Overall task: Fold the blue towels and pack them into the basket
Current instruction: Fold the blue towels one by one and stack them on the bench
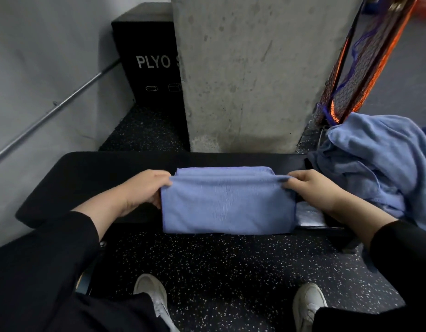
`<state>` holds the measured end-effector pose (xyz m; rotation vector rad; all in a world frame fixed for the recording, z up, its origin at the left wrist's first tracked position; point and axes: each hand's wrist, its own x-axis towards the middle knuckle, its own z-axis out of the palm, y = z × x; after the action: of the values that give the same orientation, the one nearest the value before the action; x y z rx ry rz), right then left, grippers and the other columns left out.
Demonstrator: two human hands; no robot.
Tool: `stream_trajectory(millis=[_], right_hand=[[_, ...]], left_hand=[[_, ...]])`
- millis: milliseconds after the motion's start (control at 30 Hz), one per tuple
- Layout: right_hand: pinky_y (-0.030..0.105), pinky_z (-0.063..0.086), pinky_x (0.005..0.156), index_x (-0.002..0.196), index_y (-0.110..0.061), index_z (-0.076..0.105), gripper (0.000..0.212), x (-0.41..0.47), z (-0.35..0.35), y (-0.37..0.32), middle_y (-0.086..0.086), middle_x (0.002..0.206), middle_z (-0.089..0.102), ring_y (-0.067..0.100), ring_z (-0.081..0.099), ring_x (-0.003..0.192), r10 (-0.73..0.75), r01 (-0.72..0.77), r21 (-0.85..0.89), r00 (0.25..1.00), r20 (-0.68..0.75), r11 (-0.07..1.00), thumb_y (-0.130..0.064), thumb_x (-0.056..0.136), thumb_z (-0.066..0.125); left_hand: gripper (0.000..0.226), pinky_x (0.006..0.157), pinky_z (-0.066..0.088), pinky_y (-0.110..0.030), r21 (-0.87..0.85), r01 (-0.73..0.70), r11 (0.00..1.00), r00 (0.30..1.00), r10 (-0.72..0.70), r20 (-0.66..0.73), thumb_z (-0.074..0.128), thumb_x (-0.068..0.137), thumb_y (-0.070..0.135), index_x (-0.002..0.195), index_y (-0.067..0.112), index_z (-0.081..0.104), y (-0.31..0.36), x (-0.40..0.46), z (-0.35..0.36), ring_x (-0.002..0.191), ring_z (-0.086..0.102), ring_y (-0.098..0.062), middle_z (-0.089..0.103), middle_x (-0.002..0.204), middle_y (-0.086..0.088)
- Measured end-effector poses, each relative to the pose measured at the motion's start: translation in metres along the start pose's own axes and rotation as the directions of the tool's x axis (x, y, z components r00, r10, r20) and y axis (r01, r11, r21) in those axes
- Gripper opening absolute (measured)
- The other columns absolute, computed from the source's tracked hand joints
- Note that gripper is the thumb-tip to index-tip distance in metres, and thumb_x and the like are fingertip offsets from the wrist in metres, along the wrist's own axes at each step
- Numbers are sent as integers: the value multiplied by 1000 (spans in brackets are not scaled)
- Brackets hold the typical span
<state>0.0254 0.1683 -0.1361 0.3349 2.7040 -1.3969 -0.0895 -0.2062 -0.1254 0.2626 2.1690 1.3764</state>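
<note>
A black padded surface is seen standing on a speckled black floor, set against a concrete pillar. A folded blue towel is laid across its middle, the near edge hanging over the front. A heap of unfolded blue towels is piled on the right end. A silvery patch is exposed just right of the folded towel.

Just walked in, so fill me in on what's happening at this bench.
A person is folding a blue towel on a black bench. The left hand and right hand each pinch one end of the towel's upper edge, and its lower part hangs over the bench's near edge. A heap of unfolded blue towels sits at the right. No basket is visible.
</note>
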Motion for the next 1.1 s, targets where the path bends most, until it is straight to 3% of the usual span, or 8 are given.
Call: stream_trajectory(millis=[167,333,467,667,767,867,967,1100], right_hand=[[33,38,61,78,-1,60,28,38,11,4,1,63,53,14,44,63,1,-13,-58,977,-214,998,-25,92,55],[29,33,53,75,-5,55,25,67,26,7,6,67,58,23,48,66,19,-87,-290,973,-230,953,-19,96,52],[34,28,52,67,-9,42,32,82,27,9,7,64,51,27,43,64,42,-145,-341,955,-292,929,-21,95,51],[35,31,62,67,-11,47,34,93,28,15,3,68,53,33,52,76,61,-188,-387,947,-317,903,-27,96,56],[33,39,72,93,-14,62,20,94,28,18,5,91,65,34,59,94,30,-159,-411,952,-303,897,-34,91,66],[41,48,87,125,-14,58,44,91,26,16,9,111,60,34,57,105,-74,-96,-500,948,-309,861,-34,88,70],[37,47,84,114,-16,65,31,85,28,1,5,103,60,30,59,99,-163,10,-529,956,-244,849,-30,87,70],[33,47,77,97,-20,68,17,72,53,-18,2,96,65,24,62,90,-169,122,-573,985,-29,810,-35,90,66]], left_hand=[[25,68,39,-36,222,-56,973,964,111,-242,54,89,24,64,22,49,-2,39,3,69,47,-18,49,70,-2],[28,54,27,-33,507,19,862,956,132,-260,48,98,20,71,16,43,-9,69,15,63,40,-15,47,68,1],[25,55,31,-33,545,68,836,936,137,-325,51,97,22,73,17,48,-15,88,12,64,44,-17,52,69,0],[15,60,39,-36,614,94,784,904,191,-382,54,96,24,85,13,59,-17,101,15,75,56,-23,62,78,-2],[17,66,42,-33,666,42,745,899,262,-350,60,95,23,111,18,60,-22,101,14,86,58,-20,60,97,2],[45,89,48,-40,809,-22,587,889,382,-252,63,96,28,140,24,51,-23,98,14,111,54,-23,52,127,-1],[46,106,33,-41,855,-138,499,910,404,-89,59,99,32,144,29,51,-22,97,17,131,43,-21,46,145,4],[40,113,20,-35,888,-235,395,933,347,93,48,105,31,143,37,53,-30,96,23,142,31,-14,39,156,10]])
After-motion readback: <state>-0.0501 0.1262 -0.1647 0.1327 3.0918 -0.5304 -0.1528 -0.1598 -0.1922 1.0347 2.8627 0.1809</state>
